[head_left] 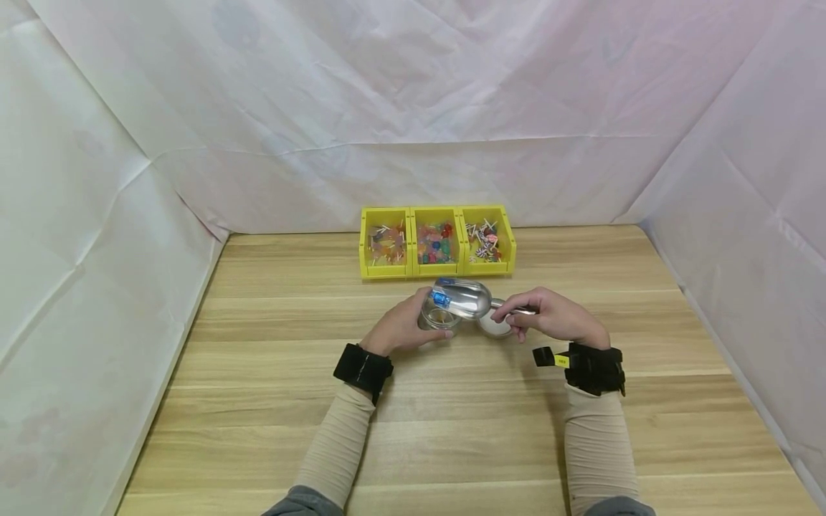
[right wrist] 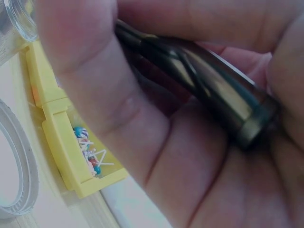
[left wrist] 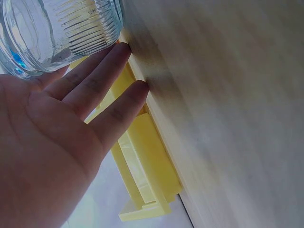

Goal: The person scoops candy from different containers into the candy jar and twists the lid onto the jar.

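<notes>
In the head view, my left hand (head_left: 403,324) holds a clear glass jar (head_left: 441,320) between thumb and fingers. The left wrist view shows the jar (left wrist: 88,28) from its ribbed side, with the fingers stretched along it. My right hand (head_left: 548,315) grips the handle of a shiny metal scoop (head_left: 474,299), and its bowl tilts over the jar's mouth. Blue-wrapped candy (head_left: 442,298) lies at the scoop's front lip. Close up in the right wrist view, fingers curl round the dark, glossy handle (right wrist: 213,88).
Beneath the right hand lies a round white-rimmed lid (head_left: 495,326). Behind the jar stand three joined yellow bins (head_left: 435,271) with lollipops (head_left: 485,242) and colourful candies (head_left: 434,244). White cloth walls (head_left: 413,179) enclose the wooden table (head_left: 464,430) at the back and sides.
</notes>
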Action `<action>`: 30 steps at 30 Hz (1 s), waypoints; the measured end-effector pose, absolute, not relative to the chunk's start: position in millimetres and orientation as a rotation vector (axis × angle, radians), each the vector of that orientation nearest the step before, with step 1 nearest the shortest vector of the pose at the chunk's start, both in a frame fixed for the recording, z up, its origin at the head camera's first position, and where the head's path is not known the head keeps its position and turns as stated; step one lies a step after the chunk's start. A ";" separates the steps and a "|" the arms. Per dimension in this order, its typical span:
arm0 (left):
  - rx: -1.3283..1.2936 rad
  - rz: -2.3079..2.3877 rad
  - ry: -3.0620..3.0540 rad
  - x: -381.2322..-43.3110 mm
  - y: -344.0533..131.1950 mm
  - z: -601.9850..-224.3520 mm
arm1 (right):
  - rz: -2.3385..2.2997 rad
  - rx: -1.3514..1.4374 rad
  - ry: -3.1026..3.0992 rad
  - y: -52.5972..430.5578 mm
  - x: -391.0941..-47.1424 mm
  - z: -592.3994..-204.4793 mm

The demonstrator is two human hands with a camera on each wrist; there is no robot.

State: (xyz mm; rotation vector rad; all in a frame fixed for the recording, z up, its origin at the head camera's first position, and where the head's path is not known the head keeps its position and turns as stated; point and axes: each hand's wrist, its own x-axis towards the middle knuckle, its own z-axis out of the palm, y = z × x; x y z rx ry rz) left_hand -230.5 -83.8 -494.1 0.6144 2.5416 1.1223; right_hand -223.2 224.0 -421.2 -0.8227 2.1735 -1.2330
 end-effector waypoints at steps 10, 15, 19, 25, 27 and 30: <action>0.607 1.121 2.547 -231.2 -83.8 -495.0 | -1.254 -0.878 2.158 225.4 -224.6 -425.1; 0.606 1.125 2.543 -230.7 -83.5 -494.2 | -1.252 -0.895 2.162 225.5 -224.4 -425.5; 0.610 1.125 2.541 -230.1 -83.4 -493.8 | -1.246 -0.882 2.154 225.0 -224.0 -425.0; 0.610 1.113 2.547 -230.2 -83.4 -493.9 | -1.247 -0.876 2.146 224.5 -224.3 -424.9; 0.613 1.116 2.549 -230.0 -83.6 -493.9 | -1.246 -0.872 2.148 224.5 -224.3 -424.9; 0.620 1.122 2.549 -229.5 -83.7 -493.6 | -1.242 -0.870 2.153 224.6 -223.6 -424.4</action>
